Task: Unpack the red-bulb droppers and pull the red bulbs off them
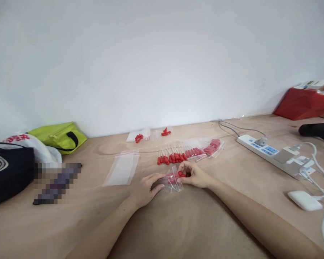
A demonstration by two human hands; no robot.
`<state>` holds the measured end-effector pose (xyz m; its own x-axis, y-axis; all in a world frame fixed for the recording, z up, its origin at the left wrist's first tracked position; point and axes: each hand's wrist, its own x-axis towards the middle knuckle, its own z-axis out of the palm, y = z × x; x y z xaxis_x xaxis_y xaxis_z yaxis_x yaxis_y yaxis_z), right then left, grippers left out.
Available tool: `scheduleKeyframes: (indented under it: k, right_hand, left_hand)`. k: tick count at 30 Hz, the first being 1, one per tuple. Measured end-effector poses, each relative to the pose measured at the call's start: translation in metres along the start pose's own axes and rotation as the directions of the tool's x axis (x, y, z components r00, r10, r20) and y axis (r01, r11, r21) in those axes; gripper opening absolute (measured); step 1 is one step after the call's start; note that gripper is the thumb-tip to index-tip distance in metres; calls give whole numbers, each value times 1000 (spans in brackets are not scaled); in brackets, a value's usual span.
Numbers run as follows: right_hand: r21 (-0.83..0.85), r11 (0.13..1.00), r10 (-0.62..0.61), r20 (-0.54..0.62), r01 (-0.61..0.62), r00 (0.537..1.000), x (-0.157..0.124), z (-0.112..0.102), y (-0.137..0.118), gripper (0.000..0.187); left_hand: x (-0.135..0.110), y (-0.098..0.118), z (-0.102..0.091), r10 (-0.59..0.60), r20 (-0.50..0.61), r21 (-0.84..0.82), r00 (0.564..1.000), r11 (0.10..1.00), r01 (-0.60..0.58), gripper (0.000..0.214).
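Observation:
My left hand (149, 189) grips a small clear zip bag (175, 187) with red pieces inside, its thumb and fingers closed on the bag's left side. At the bag's right end, my right hand (196, 175) pinches a small red piece (180, 173) against the opening. Just beyond the hands lies a row of thin pale sticks with red tips (172, 158). To the right of that row, several clear bags with red pieces (194, 152) overlap. Flat empty zip bags (121, 168) lie left of my hands. My right fingertips partly hide the red piece.
Loose red pieces (138, 137) rest on bags by the wall, with more red pieces (166, 132) beside them. A power strip (270, 153) with cables and a white charger case (305, 200) are right. At left are a black bag (10, 176) and a lime-green pouch (56, 136).

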<state>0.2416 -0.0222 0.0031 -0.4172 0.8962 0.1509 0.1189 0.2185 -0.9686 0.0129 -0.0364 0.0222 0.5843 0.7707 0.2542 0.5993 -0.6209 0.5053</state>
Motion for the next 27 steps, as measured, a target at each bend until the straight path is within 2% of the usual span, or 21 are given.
scheduleKeyframes:
  k: [4, 8, 12, 14, 16, 18, 20, 22, 24, 25, 27]
  right_hand:
    - [193, 978, 82, 8, -82, 997, 1, -12, -3, 33]
    - [210, 967, 147, -3, -143, 989, 3, -41, -8, 30]
    - [319, 945, 150, -212, -76, 966, 4, -72, -14, 28]
    - [358, 934, 131, -310, -12, 942, 5, -77, -18, 28]
    - [327, 943, 79, -411, 65, 908, 7, -71, -25, 28]
    - [235, 961, -10, -494, 144, 870, 9, -54, -30, 27]
    - [133, 970, -104, -522, 202, 846, 9, -30, -32, 24]
    - [-4, 966, -220, -541, 260, 811, 9, -3, -30, 21]
    - [-105, 955, -294, -491, 279, 820, 6, 20, -23, 16]
    - [-140, 949, -315, -468, 283, 826, 5, 29, -20, 16]
    - [-173, 943, -332, -404, 285, 852, 1, 40, -16, 17]
  left_hand:
    - [0, -2, -4, -13, 51, -13, 999, 1000, 14, 30]
    - [-1, -5, -9, -25, 112, -31, 993, 999, 29, 35]
    - [-1, -6, -14, -10, 162, -114, 987, 993, 29, 41]
    - [0, -5, -16, -43, 132, -161, 990, 985, 64, 36]
    - [3, -2, -16, -125, 56, -214, 991, 968, 134, 26]
    - [8, 5, -15, -247, 7, -323, 969, 917, 236, 22]
    - [17, 16, -11, -390, 46, -524, 919, 774, 355, 23]
    - [26, 28, -5, -495, 140, -751, 857, 511, 418, 25]
    - [35, 39, 4, -549, 198, -894, 812, 239, 379, 20]
    - [37, 43, 9, -575, 206, -928, 792, 141, 344, 16]
    - [41, 47, 16, -624, 216, -953, 751, 32, 301, 9]
